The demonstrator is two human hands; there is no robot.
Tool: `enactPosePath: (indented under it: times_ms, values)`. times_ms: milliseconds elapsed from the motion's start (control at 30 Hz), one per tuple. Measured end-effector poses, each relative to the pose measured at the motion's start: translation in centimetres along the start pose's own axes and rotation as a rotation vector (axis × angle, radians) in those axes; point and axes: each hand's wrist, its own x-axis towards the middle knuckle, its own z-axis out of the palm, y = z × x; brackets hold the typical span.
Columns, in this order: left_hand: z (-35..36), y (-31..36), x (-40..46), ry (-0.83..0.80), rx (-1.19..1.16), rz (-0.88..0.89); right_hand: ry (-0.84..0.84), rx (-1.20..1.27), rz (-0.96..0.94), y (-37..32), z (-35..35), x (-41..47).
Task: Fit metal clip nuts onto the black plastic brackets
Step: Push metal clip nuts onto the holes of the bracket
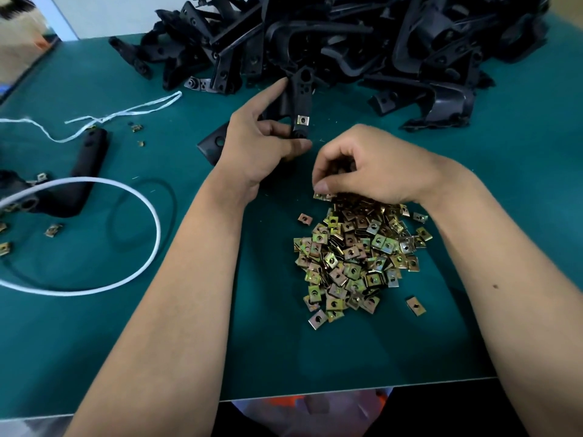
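Loose clip nuts (356, 257) sit heaped on the bench (94, 342) under my right hand (372, 171), fingers pinching one, while my left hand (258, 143) grips a bracket (299, 99) with one nut (302, 120) fitted, big unfinished pile (347, 36) waiting behind.

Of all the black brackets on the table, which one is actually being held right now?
The bracket gripped by the left hand, just in front of the big black pile. It already carries a clip nut; the others lie untouched.
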Motion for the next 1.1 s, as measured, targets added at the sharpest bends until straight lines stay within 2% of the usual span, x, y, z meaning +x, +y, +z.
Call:
enactPosePath:
  times_ms: [167, 367, 533, 667, 900, 1100]
  values:
    - [-0.1, 0.0, 0.0, -0.025, -0.049, -0.016, 0.143, 0.003, 0.054, 0.9, -0.3, 0.1]
    - [-0.4, -0.3, 0.4, -0.045, -0.049, -0.034, 0.315, 0.379, 0.119, 1.7, -0.4, 0.0]
    - [-0.4, -0.4, 0.5, -0.054, -0.046, -0.041, 0.266, 0.592, 0.158, 1.9, -0.4, -0.1]
    - [-0.4, -0.4, 0.4, -0.120, -0.094, -0.055, 0.376, 0.783, 0.119, 1.6, -0.2, 0.0]
    - [-0.7, -0.5, 0.4, -0.325, -0.082, -0.048, 0.586, 0.822, 0.106, 1.6, 0.0, 0.3]
    - [-0.7, -0.3, 0.2, -0.361, -0.074, -0.041, 0.679, 0.853, 0.132, 1.9, 0.0, 0.5]
